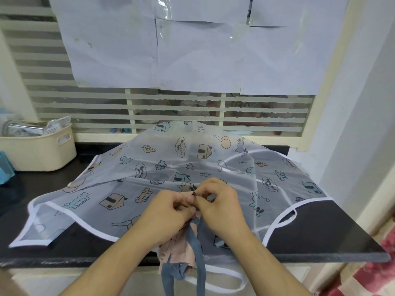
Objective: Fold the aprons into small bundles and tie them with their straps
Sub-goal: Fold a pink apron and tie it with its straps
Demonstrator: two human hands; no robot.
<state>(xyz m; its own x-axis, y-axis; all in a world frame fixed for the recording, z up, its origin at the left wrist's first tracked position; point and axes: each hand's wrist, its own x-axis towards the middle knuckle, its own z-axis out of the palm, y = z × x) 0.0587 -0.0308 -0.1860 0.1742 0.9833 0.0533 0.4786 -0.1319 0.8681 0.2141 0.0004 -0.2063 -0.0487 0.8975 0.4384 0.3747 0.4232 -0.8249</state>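
A translucent white apron (171, 167) printed with houses, cars and leaves lies spread and crumpled over the black counter (331, 238). Its white strap (284, 221) loops at the right, and another loop hangs off the front edge. On top of it, near the counter's front, lies a pink cloth bundle (179, 248) with blue-grey straps (197, 253) hanging over the edge. My left hand (171, 208) and my right hand (220, 201) meet above the bundle, both pinching the straps' upper ends between fingertips.
A cream plastic basket (38, 150) with packets stands at the back left beside a blue object (5, 169). A barred window with taped paper sheets (192, 50) rises behind the counter. A white wall (352, 124) closes the right side.
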